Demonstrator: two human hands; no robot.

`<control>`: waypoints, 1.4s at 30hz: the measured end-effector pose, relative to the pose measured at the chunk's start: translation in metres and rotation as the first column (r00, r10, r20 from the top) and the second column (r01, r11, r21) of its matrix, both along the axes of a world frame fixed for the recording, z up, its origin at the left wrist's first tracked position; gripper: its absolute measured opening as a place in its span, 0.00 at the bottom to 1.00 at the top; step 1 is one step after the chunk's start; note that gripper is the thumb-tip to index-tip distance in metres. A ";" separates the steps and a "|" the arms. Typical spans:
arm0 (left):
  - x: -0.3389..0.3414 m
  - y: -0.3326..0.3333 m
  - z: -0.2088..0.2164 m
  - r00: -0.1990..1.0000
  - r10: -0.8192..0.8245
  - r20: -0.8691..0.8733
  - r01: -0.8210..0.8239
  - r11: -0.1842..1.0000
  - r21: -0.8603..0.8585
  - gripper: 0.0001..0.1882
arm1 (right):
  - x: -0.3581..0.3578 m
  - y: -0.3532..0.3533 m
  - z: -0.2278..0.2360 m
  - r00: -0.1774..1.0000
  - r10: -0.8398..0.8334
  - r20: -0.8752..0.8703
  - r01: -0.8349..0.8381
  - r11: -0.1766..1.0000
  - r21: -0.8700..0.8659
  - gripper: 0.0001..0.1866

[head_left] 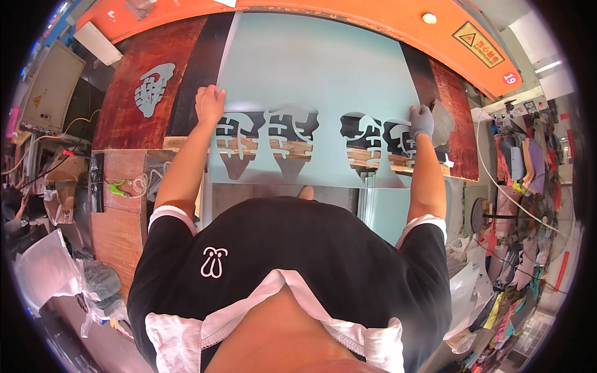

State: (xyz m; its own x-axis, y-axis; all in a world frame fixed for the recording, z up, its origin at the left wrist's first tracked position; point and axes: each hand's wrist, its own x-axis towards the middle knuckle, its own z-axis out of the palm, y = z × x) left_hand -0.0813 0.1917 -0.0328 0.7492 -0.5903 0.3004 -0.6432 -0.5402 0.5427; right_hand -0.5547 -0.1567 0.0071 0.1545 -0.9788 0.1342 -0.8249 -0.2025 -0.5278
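A large pale blue-green sheet lies over the dark middle of the work surface and reaches out past its front edge. Along its near part run several cut-out openings shaped like strappy shoe uppers, with wood and dark surface showing through. My left hand, bare, is closed on the sheet's left edge. At the right edge my right hand, in a grey glove, grips the sheet beside the outermost opening. A cut strappy piece of similar colour rests on the red-brown board to the left. Past my right hand lies a greyish flat piece.
An orange machine beam with a warning label spans the far side. Red-brown boards flank the dark middle. A green-handled tool sits at the lower left. Many coloured material pieces hang at the right. A cable runs nearby.
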 end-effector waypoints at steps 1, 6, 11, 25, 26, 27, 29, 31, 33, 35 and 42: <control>0.001 -0.005 -0.001 0.999 0.046 0.011 -0.046 0.998 0.046 0.15 | 0.005 -0.003 0.001 0.993 -0.027 -0.112 0.021 0.998 -0.059 0.20; 0.005 -0.013 -0.007 0.996 0.057 -0.075 -0.058 0.998 -0.009 0.15 | 0.017 -0.015 -0.011 0.961 -0.057 -0.271 0.030 0.994 -0.103 0.21; 0.010 -0.010 -0.016 0.993 0.040 -0.111 -0.056 0.988 -0.142 0.15 | 0.014 -0.023 -0.026 0.994 -0.012 -0.105 0.001 0.994 -0.106 0.23; 0.010 -0.006 -0.024 0.932 0.038 -0.359 -0.134 0.959 -0.248 0.16 | -0.063 -0.046 0.026 0.890 -0.239 -0.389 0.167 0.964 -0.208 0.43; 0.010 -0.006 -0.024 0.934 0.044 -0.355 -0.145 0.953 -0.264 0.16 | -0.071 -0.050 0.026 0.851 -0.227 -0.474 0.266 0.964 0.015 0.50; 0.010 -0.006 -0.025 0.944 0.039 -0.328 -0.133 0.954 -0.270 0.16 | -0.076 -0.052 0.025 0.888 -0.206 -0.411 0.262 0.961 0.085 0.51; 0.010 -0.007 -0.027 0.970 0.068 -0.232 -0.137 0.945 -0.298 0.16 | -0.077 -0.055 0.022 0.918 -0.213 -0.335 0.282 0.944 0.172 0.53; 0.012 -0.006 -0.027 0.964 0.042 -0.262 -0.124 0.945 -0.303 0.15 | -0.071 -0.056 0.020 0.895 -0.207 -0.394 0.300 0.935 0.190 0.53; 0.013 0.000 -0.023 0.926 -0.081 -0.368 -0.056 0.936 -0.348 0.13 | -0.065 -0.059 0.019 0.876 -0.261 -0.405 0.338 0.932 0.131 0.53; 0.013 0.010 -0.018 0.894 -0.132 -0.429 -0.025 0.939 -0.342 0.12 | -0.066 -0.065 0.017 0.889 -0.264 -0.373 0.328 0.937 0.120 0.51; 0.003 0.032 -0.007 0.884 -0.191 -0.426 0.073 0.958 -0.278 0.15 | -0.097 -0.091 0.000 0.964 -0.138 0.226 0.102 0.981 0.163 0.41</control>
State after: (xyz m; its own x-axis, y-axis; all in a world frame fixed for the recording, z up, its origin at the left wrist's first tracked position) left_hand -0.0786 0.2237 -0.0397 0.7580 -0.6439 0.1040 -0.3583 -0.2777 0.8914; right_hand -0.6521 -0.2476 0.0070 0.0162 -0.9999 0.0041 -0.6871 -0.0142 -0.7264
